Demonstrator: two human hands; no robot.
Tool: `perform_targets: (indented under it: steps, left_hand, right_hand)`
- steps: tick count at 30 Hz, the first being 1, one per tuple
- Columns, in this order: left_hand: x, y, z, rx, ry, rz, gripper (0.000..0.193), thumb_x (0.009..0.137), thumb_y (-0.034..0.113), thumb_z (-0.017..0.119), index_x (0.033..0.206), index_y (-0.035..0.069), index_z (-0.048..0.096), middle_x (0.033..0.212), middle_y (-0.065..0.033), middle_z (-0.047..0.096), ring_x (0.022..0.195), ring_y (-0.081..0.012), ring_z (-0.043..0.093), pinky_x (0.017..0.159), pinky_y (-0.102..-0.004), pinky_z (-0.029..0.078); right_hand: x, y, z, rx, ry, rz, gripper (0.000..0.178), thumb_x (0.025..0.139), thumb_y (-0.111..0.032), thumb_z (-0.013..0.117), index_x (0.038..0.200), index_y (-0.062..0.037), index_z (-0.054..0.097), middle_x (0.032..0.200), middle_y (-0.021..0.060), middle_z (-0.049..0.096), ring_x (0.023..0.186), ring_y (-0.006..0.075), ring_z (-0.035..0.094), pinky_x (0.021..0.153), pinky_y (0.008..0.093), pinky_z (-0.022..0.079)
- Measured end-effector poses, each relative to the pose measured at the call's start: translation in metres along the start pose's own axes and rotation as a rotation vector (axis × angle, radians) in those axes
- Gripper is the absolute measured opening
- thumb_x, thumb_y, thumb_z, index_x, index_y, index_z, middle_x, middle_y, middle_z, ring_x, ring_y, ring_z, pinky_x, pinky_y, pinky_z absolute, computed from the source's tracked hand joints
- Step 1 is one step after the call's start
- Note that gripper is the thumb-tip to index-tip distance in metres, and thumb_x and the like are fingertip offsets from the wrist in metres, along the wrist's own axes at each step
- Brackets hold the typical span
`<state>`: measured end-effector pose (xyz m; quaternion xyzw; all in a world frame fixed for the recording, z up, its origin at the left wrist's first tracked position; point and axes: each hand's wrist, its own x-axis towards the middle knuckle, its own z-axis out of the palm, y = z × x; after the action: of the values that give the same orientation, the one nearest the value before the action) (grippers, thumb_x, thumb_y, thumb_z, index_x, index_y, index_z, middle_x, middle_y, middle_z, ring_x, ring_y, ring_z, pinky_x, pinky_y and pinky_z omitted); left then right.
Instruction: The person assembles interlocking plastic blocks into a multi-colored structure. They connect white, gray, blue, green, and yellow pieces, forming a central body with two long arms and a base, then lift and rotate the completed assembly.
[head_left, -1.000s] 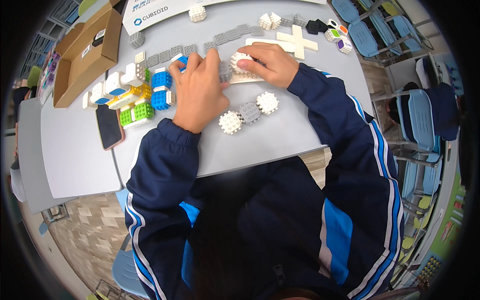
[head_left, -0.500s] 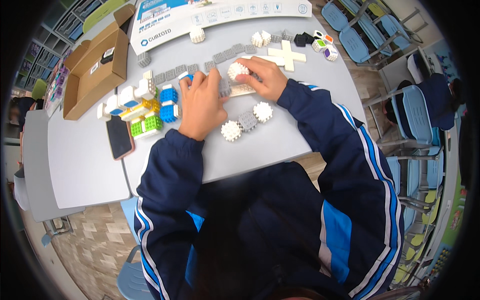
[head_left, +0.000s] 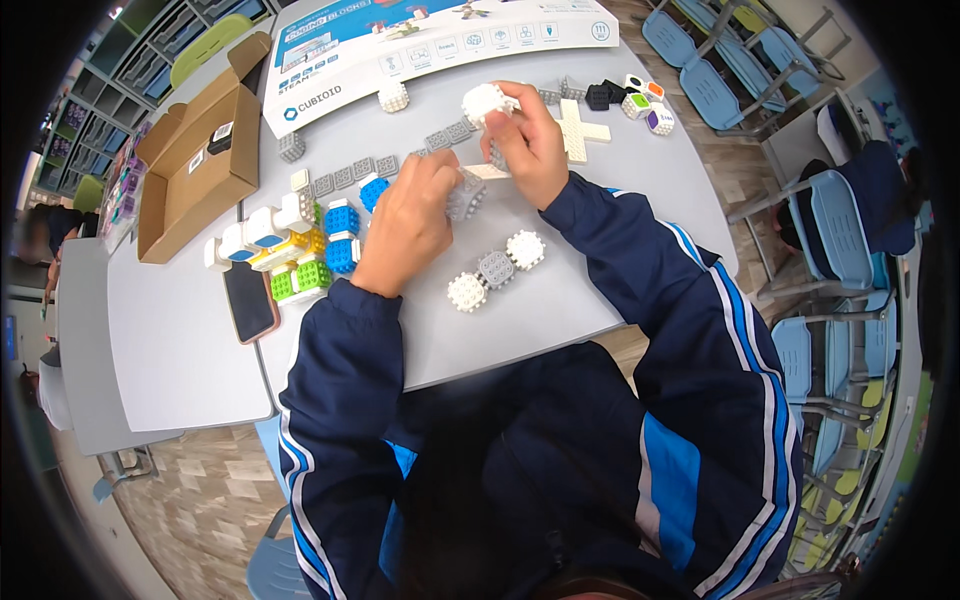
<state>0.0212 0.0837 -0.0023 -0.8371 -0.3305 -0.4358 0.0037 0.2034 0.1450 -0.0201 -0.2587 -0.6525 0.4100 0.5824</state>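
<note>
My right hand (head_left: 535,145) is closed on a white studded block (head_left: 488,103), raised over the table, with a small grey part under it by the fingers. My left hand (head_left: 408,218) pinches a grey studded block (head_left: 466,197) at its fingertips. Between the hands, a pale flat beam (head_left: 490,171) shows partly, its ends covered. Nearer to me lies a joined piece: a grey block (head_left: 495,269) with a white studded block (head_left: 466,292) on one side and another white one (head_left: 525,250) on the other. A blue round block (head_left: 373,193) sits just beyond my left hand.
Left of my hands stands a cluster of white, yellow, blue and green blocks (head_left: 285,245), beside a phone (head_left: 250,305). An open cardboard box (head_left: 165,215) is farther left. Grey blocks (head_left: 345,177) form a row behind; a cream cross (head_left: 575,132) and a large printed box (head_left: 440,45) lie beyond.
My right hand has lifted the white block up and away from my left hand. The grey block at my left fingertips has come nearer and shows more. The whole view has shifted slightly.
</note>
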Motion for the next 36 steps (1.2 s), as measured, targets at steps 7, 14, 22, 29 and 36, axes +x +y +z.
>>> perform_targets:
  steps: [7,14,22,29,36]
  left_hand:
    - [0.026,-0.01,0.001,0.256,0.07,0.161,0.046,0.062,-0.009,0.062,0.105,0.006,0.054,0.085,-0.0069,0.062,0.067,-0.0244,0.059,0.051,-0.0348,0.05]
    - [0.032,0.004,0.02,0.144,-0.065,-0.231,0.039,0.081,0.001,0.064,0.117,0.008,0.05,0.082,-0.0182,0.067,0.07,-0.0391,0.066,0.057,-0.0458,0.051]
    - [0.061,-0.015,0.062,-0.119,-0.315,-0.475,0.049,0.096,0.021,0.065,0.134,0.004,0.039,0.113,-0.0281,0.061,0.103,-0.0391,0.061,0.088,-0.0449,0.047]
    - [0.025,-0.016,0.019,0.058,-0.09,-0.316,0.046,0.084,0.026,0.076,0.122,0.005,0.06,0.113,-0.0136,0.063,0.115,-0.0328,0.05,0.099,-0.044,0.035]
    - [-0.031,0.033,-0.044,0.251,-0.333,-0.511,0.044,0.073,0.022,0.085,0.112,0.011,0.068,0.108,-0.0044,0.063,0.109,-0.0268,0.052,0.099,-0.0489,0.026]
  right_hand:
    - [0.02,-0.007,-0.003,0.053,0.224,0.082,0.044,0.101,-0.03,0.06,0.122,0.0048,0.044,0.076,0.01,0.066,0.059,0.0106,0.059,0.054,0.0258,0.046]
    - [0.035,-0.005,-0.044,0.048,0.492,-0.173,0.041,0.102,-0.028,0.059,0.121,0.0045,0.043,0.079,0.0104,0.065,0.063,0.012,0.062,0.059,0.0242,0.046]
    - [0.034,0.008,-0.077,-0.133,0.53,-0.165,0.042,0.095,-0.031,0.07,0.116,0.0015,0.053,0.082,0.0085,0.069,0.074,0.0109,0.06,0.071,0.0256,0.046]
    - [0.021,-0.013,-0.051,-0.471,0.257,-0.315,0.039,0.083,-0.027,0.081,0.114,-0.0065,0.068,0.11,0.0076,0.06,0.091,0.0194,0.061,0.077,0.0325,0.051]
    - [0.001,-0.023,-0.029,-0.507,-0.649,-0.211,0.041,0.077,-0.032,0.082,0.11,-0.0101,0.071,0.107,0.0036,0.063,0.097,0.0243,0.065,0.082,0.0341,0.052]
